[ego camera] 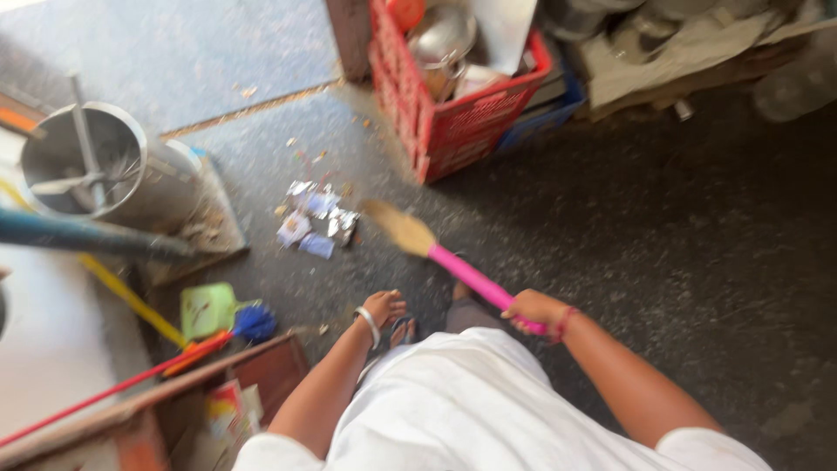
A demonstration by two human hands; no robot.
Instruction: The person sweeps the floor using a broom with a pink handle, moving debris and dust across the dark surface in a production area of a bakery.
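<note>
At far left, a metal drum (pixel 96 166) lies on its side on a low slab, its open mouth facing the camera, with a dark pipe (pixel 87 234) crossing in front of it. Below, a green dustpan (pixel 207 309) and a blue-headed mop with a red stick (pixel 174 359) lie flat at the floor's edge, out of the way of the sweeping. A small heap of torn wrappers and paper scraps (pixel 312 220) sits gathered on the dark floor (pixel 680 244), just left of the broom's straw head. The person's left hand (pixel 381 307), with a bangle at the wrist, hangs free, its grip loosely apart and holding nothing. The right hand (pixel 532 310) has its grip closed around the pink handle of the broom (pixel 436 253), held low and angled so the bristles meet the floor beside the litter. Behind, a red crate (pixel 462 122) holds metal pots.
</note>
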